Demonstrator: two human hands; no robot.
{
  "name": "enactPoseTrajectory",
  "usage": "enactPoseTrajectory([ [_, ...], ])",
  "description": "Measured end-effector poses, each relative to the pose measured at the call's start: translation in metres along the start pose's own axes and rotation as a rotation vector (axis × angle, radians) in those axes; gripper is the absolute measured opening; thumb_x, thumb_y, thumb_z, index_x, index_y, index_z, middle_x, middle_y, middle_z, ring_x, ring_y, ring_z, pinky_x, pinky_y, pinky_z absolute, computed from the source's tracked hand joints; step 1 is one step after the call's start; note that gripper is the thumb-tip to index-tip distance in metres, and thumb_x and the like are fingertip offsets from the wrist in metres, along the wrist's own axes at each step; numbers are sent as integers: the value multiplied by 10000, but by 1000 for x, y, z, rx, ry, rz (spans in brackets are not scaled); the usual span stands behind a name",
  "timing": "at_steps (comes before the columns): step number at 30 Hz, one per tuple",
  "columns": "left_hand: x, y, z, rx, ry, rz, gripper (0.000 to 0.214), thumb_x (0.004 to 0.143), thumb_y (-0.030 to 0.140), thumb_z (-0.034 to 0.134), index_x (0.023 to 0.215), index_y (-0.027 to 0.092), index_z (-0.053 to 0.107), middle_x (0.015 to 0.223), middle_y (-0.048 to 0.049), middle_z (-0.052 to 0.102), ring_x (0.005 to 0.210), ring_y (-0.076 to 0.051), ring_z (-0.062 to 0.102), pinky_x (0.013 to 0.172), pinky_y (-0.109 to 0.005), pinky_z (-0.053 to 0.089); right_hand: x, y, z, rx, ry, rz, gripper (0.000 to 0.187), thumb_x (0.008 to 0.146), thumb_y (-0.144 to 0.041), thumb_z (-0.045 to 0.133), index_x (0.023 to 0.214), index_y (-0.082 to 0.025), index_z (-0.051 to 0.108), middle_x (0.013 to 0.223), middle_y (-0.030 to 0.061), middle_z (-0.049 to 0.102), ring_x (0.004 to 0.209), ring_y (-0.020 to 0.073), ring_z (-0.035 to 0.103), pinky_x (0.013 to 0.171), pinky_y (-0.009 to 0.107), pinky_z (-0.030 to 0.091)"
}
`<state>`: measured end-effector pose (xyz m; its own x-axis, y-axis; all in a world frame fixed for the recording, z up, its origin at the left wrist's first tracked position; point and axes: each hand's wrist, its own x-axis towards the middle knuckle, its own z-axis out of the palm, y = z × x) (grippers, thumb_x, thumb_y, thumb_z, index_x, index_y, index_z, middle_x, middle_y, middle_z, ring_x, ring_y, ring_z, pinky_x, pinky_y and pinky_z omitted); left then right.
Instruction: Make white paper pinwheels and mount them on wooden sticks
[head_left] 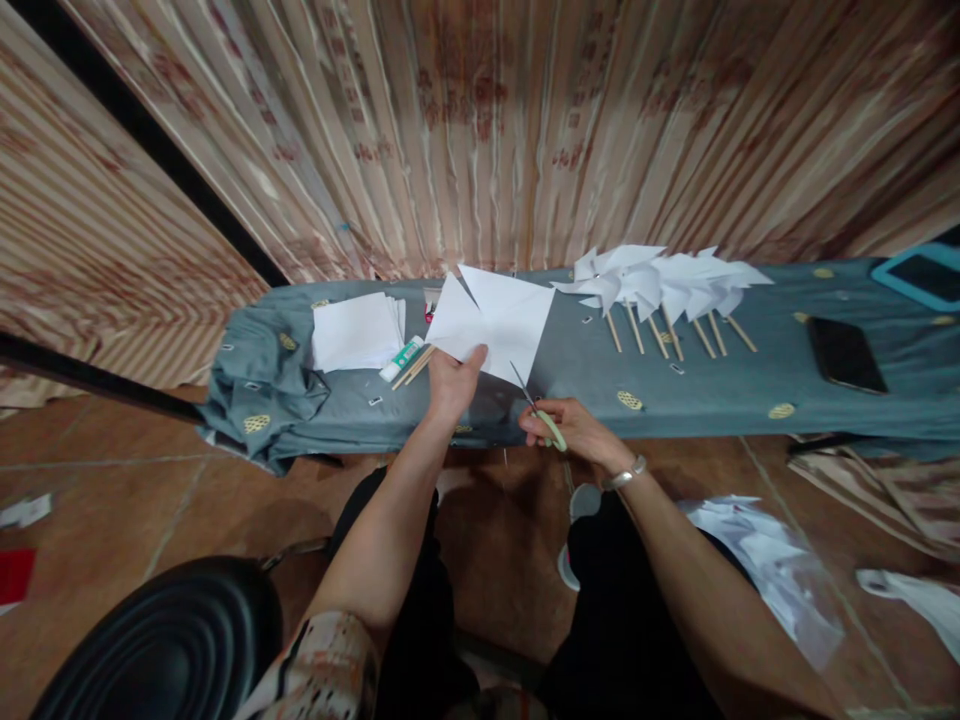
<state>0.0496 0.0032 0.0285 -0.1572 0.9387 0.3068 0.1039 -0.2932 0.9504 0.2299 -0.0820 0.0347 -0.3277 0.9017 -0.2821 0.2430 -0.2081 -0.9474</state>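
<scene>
My left hand (455, 382) pinches the lower edge of a white paper square (517, 310), thumb on top. A slit runs into the sheet from its upper left corner. In my right hand (574, 428) is a pair of scissors (553, 430) with pale green handles, its blades at the sheet's lower right corner. Whether the blades touch the paper I cannot tell. Just left of my left hand lie a green and white glue stick (403, 359) and a few thin wooden sticks (414, 368), with a stack of white paper (356, 332) beyond them.
Several white paper pinwheels (660, 280) on wooden sticks lie to the right on the grey-green cloth (720, 395). Farther right are a dark phone (847, 355) and a blue-framed device (919, 275). A black round stool (161, 645) stands at lower left, and a plastic bag (772, 560) of white paper pieces at lower right.
</scene>
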Motion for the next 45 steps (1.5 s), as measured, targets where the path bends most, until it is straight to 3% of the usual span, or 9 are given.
enactPoseTrajectory([
  [25,0,4,-3,-2,18,-64,411,685,277,686,1062,118,652,935,-90,740,962,-243,682,970,-386,492,4,4,2,104,56,39,479,568,-586,800,719,-157,650,568,-30,576,524,88,533,491,221,359],
  [36,-6,3,6,-118,-38,-83,399,677,234,701,1068,166,658,983,-74,741,994,-244,679,999,-394,484,4,1,1,38,65,12,489,629,-606,757,791,-155,660,582,-5,613,536,101,534,497,225,361],
  [45,-4,0,6,-95,-11,-113,414,673,243,701,1074,154,656,984,-81,744,979,-244,682,969,-389,503,8,5,1,111,72,44,487,552,-586,812,743,-164,660,594,-22,591,534,95,553,473,211,397],
])
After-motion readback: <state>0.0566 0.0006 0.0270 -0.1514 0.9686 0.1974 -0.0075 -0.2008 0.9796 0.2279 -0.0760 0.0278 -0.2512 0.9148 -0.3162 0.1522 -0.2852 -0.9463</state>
